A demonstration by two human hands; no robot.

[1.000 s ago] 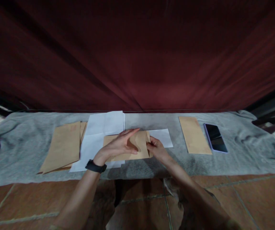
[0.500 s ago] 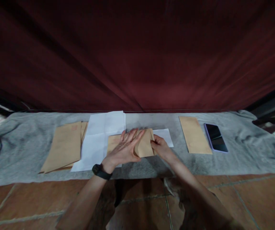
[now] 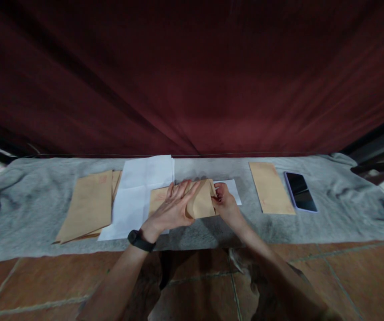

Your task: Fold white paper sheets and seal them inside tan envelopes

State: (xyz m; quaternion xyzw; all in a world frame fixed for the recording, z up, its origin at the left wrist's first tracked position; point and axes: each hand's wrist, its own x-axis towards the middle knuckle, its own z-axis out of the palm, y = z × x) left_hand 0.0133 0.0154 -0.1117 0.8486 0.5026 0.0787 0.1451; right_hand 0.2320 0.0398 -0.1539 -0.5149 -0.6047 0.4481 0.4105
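Our left hand [image 3: 172,213] clasps the envelope [image 3: 202,203] between thumb and fingers, hiding its middle; faint red print [image 3: 161,196] left of those fingers is unreadable. Our right hand [image 3: 224,203] pinches its mouth, fingertips partly hidden, half covering white paper [image 3: 234,192] beyond.

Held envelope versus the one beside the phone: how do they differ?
The held envelope is bent; the phone-side envelope lies flat. The held envelope runs sideways; the phone-side envelope runs away from the person. The left hand partly covers the held envelope; the phone-side envelope is uncovered. Both are brown.
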